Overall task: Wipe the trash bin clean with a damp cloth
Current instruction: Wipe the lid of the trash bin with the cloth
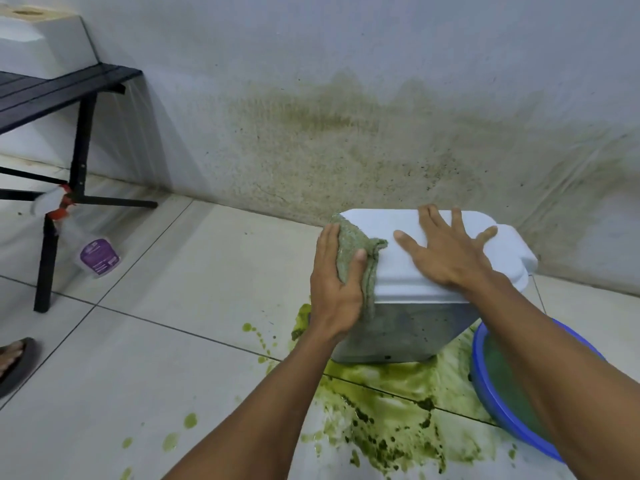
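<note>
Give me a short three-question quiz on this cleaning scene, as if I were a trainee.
1. True or false: the right hand lies flat on the trash bin's white lid.
2. Which holds the green cloth? A) left hand B) right hand C) neither
3. Fill in: the basin beside the bin is ____ in colour.
Key: 1 true; 2 A; 3 blue.
</note>
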`<state>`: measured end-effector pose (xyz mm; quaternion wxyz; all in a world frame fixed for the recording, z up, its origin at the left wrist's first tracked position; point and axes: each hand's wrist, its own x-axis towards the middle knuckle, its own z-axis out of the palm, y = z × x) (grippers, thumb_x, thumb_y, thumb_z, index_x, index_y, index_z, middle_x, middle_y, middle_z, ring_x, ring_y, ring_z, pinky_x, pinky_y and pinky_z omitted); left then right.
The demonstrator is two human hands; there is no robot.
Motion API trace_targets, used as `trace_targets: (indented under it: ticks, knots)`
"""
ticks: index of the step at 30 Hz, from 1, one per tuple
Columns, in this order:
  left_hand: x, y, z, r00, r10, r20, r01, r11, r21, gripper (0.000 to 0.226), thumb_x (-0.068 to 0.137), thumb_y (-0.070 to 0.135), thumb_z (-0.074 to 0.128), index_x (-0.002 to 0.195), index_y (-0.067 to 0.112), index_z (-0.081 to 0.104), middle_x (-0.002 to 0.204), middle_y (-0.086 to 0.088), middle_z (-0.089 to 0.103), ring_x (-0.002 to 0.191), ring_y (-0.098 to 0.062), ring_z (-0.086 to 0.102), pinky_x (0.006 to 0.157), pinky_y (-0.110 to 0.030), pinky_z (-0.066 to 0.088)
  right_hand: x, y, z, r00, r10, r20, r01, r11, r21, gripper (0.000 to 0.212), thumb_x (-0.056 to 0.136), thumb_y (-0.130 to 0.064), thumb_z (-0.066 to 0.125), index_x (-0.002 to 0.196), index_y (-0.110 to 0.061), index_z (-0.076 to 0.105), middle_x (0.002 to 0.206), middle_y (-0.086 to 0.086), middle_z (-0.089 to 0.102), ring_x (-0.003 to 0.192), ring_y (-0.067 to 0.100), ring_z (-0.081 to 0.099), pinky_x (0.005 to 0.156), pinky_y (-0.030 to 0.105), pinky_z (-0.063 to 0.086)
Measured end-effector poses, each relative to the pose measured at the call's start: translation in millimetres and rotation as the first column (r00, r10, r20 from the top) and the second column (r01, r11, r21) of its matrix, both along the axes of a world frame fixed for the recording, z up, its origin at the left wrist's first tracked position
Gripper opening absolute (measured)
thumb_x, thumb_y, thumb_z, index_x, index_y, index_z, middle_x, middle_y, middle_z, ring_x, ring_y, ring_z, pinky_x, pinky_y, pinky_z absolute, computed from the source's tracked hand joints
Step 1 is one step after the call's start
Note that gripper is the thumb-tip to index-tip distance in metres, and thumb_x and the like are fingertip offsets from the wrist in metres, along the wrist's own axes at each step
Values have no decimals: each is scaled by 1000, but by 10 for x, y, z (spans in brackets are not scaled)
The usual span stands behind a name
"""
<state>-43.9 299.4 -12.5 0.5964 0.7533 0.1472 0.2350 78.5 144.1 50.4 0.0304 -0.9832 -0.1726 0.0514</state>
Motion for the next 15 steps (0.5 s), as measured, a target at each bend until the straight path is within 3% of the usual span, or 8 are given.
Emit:
trace_targets:
  ticks: [3,5,8,11,15]
  knots:
    - [147,-27,146,992,95,-89,-117,947,-298,58,104,49,50,157,31,36,158,10,44,144,-9,40,120,-33,35,-4,-7,9,1000,30,1,-30,1000,-3,87,90,-80,8,159,-28,2,169,-12,-3,155,31,-8,109,78,-9]
    - [127,-57,121,987,129,-100,-156,923,-351,57,103,50,50,157,34,37,154,10,48,141,-10,45,118,-34,38,-6,-3,16,1000,30,-4,-30,1000,-1,86,91,-79,9,159,-28,2,169,-12,-2,155,31,-8,110,78,-10]
    - [-67,-366,44,971,228,-78,-241,909,-340,56,104,52,45,157,39,32,157,14,44,144,-7,41,120,-38,36,-20,9,13,1000,14,0,-14,1000,6,84,92,-77,9,159,-28,1,168,-13,-3,155,31,-9,110,76,-10]
    - [-87,-581,137,939,337,-62,-338,882,-328,56,106,46,42,159,32,29,162,15,35,149,-4,31,123,-35,29,-45,8,2,1000,10,-3,-10,1000,-6,82,93,-76,8,159,-28,0,168,-13,-3,155,31,-10,112,75,-10]
    - [249,-167,181,954,243,-177,-276,941,-195,60,98,60,34,151,31,44,154,7,49,143,-17,43,119,-46,35,-41,12,-3,1000,-18,-8,18,999,-28,80,94,-74,8,159,-29,-1,169,-11,-4,155,32,-11,112,75,-9]
